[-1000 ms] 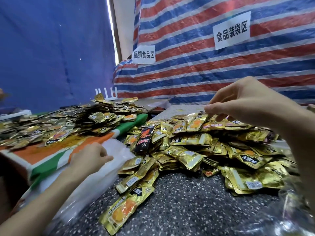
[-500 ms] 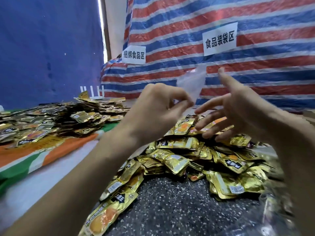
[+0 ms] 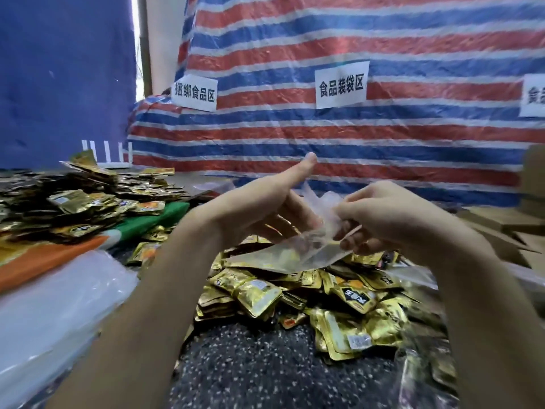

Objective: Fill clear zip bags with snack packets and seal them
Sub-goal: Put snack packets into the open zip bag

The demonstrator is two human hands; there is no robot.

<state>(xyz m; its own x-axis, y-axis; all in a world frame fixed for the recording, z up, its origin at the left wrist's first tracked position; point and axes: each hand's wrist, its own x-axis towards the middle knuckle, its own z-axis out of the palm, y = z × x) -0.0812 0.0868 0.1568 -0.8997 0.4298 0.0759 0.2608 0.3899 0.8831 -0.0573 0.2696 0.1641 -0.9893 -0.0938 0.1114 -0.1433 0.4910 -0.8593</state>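
A clear zip bag (image 3: pixel 287 255) hangs in the air between both hands, above the pile of gold snack packets (image 3: pixel 330 299). My left hand (image 3: pixel 259 202) has its fingers on the bag's left side, thumb sticking up. My right hand (image 3: pixel 383 216) pinches the bag's right edge near its mouth. The bag looks empty, though the packets behind show through it. The packets lie heaped on a dark speckled table (image 3: pixel 265 370).
A second heap of gold packets (image 3: pixel 79 199) lies on a green, white and orange cloth (image 3: pixel 53 258) at left. A stack of clear plastic bags (image 3: pixel 50 314) sits lower left. Cardboard boxes (image 3: pixel 507 228) stand at right. A striped tarp with paper signs (image 3: pixel 340 84) forms the back wall.
My left hand rose from the clear bag stack with a bag and brought it to the middle. My right hand left the packet pile and took hold of the bag's other side.
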